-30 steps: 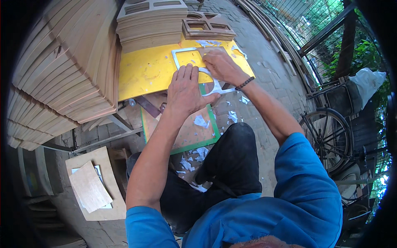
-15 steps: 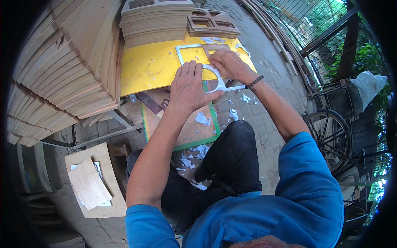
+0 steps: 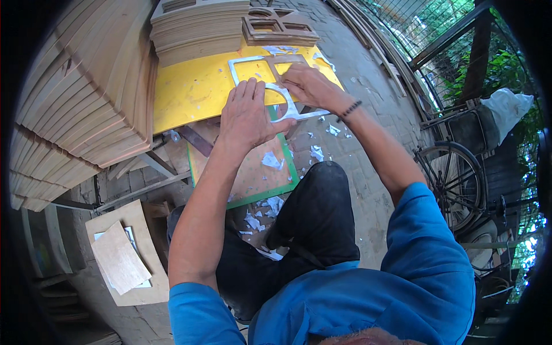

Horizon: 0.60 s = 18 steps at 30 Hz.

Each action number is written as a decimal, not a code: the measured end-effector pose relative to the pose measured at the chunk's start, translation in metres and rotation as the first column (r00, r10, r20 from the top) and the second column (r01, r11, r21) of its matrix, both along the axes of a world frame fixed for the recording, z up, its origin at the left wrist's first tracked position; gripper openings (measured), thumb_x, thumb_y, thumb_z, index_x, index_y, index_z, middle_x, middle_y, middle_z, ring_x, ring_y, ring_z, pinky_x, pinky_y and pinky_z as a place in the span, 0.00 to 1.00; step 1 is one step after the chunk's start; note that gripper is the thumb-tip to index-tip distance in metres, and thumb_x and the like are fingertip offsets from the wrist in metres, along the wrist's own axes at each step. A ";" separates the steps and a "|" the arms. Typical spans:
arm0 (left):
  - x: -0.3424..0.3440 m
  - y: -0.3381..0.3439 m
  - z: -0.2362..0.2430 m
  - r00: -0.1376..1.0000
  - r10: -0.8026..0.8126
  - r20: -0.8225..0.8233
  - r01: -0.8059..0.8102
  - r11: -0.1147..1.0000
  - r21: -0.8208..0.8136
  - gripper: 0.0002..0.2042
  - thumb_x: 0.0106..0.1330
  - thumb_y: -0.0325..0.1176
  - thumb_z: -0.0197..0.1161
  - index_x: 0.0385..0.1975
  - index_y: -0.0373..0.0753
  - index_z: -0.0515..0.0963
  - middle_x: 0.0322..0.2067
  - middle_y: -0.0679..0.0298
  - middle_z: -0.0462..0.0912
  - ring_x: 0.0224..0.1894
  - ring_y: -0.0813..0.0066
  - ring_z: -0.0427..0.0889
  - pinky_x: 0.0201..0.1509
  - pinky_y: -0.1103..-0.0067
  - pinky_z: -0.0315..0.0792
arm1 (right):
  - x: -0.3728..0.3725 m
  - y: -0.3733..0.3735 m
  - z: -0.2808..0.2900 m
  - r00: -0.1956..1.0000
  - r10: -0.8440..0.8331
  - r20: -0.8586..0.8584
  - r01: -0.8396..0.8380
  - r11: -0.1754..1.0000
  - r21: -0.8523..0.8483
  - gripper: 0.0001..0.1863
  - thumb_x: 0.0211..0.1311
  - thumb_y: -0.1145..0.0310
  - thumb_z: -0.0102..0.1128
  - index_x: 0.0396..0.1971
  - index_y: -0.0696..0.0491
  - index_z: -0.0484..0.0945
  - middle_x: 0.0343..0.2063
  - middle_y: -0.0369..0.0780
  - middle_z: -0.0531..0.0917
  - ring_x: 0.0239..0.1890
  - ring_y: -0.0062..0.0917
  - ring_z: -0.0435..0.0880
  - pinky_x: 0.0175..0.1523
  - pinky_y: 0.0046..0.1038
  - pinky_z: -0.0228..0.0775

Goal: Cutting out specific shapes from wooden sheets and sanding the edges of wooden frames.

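Note:
A flat wooden frame with cut-out openings (image 3: 232,70) lies on the yellow board (image 3: 178,95) and juts past its near edge. White paper-like covering shows over much of it; its far right part is bare brown wood. My left hand (image 3: 246,115) rests on the frame's left side, fingers stretched out flat and thumb along the near edge. My right hand (image 3: 310,86) is closed at the frame's right-hand side, fingertips bent down against the middle bars. Whatever those fingers pinch is hidden. Torn white scraps (image 3: 280,50) lie just beyond the frame.
Tall stacks of wooden panels (image 3: 86,86) stand at left, with another stack (image 3: 198,34) and several brown cut-out frames (image 3: 280,29) on the board's far side. Below lies a green-edged panel (image 3: 247,172) among scraps. A bicycle wheel (image 3: 451,184) stands at right.
The whole view has shifted slightly, so the scene sits a little further left and up. My right hand has moved slightly against the frame; my left hand stays in place.

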<state>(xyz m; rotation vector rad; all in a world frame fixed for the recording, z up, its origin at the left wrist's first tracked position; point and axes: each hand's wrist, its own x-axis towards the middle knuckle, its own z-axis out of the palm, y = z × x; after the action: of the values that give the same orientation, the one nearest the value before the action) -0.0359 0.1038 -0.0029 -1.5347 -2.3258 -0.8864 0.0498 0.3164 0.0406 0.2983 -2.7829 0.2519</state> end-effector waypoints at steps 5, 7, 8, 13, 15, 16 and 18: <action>0.001 -0.003 0.000 1.000 0.024 0.009 -0.024 1.000 -0.002 0.50 0.48 0.68 0.69 0.60 0.26 0.70 0.63 0.44 0.70 0.67 0.50 0.67 0.71 0.64 0.62 | 0.029 0.013 0.007 0.992 -0.015 0.126 0.016 1.000 -0.005 0.11 0.65 0.68 0.59 0.42 0.58 0.81 0.38 0.49 0.81 0.44 0.45 0.80 0.52 0.41 0.73; 0.002 -0.003 0.000 1.000 0.026 -0.004 -0.026 1.000 0.013 0.50 0.48 0.68 0.69 0.59 0.26 0.70 0.62 0.44 0.71 0.66 0.51 0.67 0.70 0.64 0.63 | 0.061 0.027 0.015 0.988 0.070 0.140 -0.070 0.998 -0.008 0.10 0.64 0.71 0.59 0.42 0.59 0.79 0.36 0.49 0.80 0.43 0.46 0.80 0.51 0.41 0.72; 0.003 -0.004 0.000 1.000 0.022 -0.012 -0.021 0.999 0.025 0.49 0.48 0.68 0.69 0.58 0.26 0.71 0.61 0.44 0.71 0.65 0.51 0.68 0.70 0.64 0.63 | 0.075 0.029 0.016 0.987 0.072 0.144 -0.072 0.997 -0.008 0.10 0.64 0.71 0.59 0.42 0.59 0.79 0.36 0.49 0.80 0.43 0.46 0.80 0.51 0.41 0.72; 0.002 0.000 0.004 0.999 -0.017 -0.030 0.017 1.000 0.024 0.47 0.48 0.68 0.69 0.55 0.26 0.72 0.57 0.45 0.74 0.62 0.52 0.70 0.68 0.64 0.64 | 0.082 0.026 0.010 0.980 -0.032 0.196 0.040 0.999 -0.034 0.09 0.66 0.73 0.58 0.42 0.61 0.79 0.34 0.48 0.79 0.42 0.45 0.80 0.50 0.40 0.72; 0.001 -0.001 0.002 0.998 -0.013 -0.058 0.016 0.999 0.037 0.48 0.48 0.68 0.69 0.55 0.26 0.72 0.56 0.45 0.74 0.62 0.52 0.70 0.67 0.64 0.64 | 0.054 0.020 0.001 0.994 0.008 0.105 -0.005 1.000 -0.027 0.09 0.66 0.73 0.58 0.42 0.62 0.79 0.35 0.48 0.79 0.42 0.43 0.80 0.49 0.39 0.72; 0.000 0.002 0.000 0.998 -0.021 -0.060 0.023 0.999 0.037 0.48 0.48 0.68 0.69 0.55 0.26 0.72 0.56 0.45 0.74 0.62 0.52 0.70 0.67 0.64 0.64 | 0.039 0.018 -0.002 0.998 0.023 0.062 -0.022 1.000 -0.023 0.09 0.66 0.73 0.58 0.41 0.62 0.79 0.35 0.48 0.79 0.41 0.43 0.80 0.49 0.39 0.72; 0.001 0.002 -0.003 0.993 0.015 -0.116 -0.005 0.996 0.084 0.47 0.48 0.68 0.69 0.54 0.26 0.72 0.56 0.45 0.74 0.61 0.51 0.71 0.67 0.64 0.65 | 0.034 0.018 -0.004 0.999 0.038 0.017 -0.038 0.999 -0.022 0.08 0.67 0.72 0.58 0.41 0.62 0.79 0.35 0.48 0.79 0.41 0.43 0.80 0.49 0.39 0.72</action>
<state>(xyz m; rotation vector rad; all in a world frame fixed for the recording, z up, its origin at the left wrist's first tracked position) -0.0351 0.1060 -0.0058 -1.4980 -2.1845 -0.8563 0.0838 0.3342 0.0367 0.3451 -2.7922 0.2957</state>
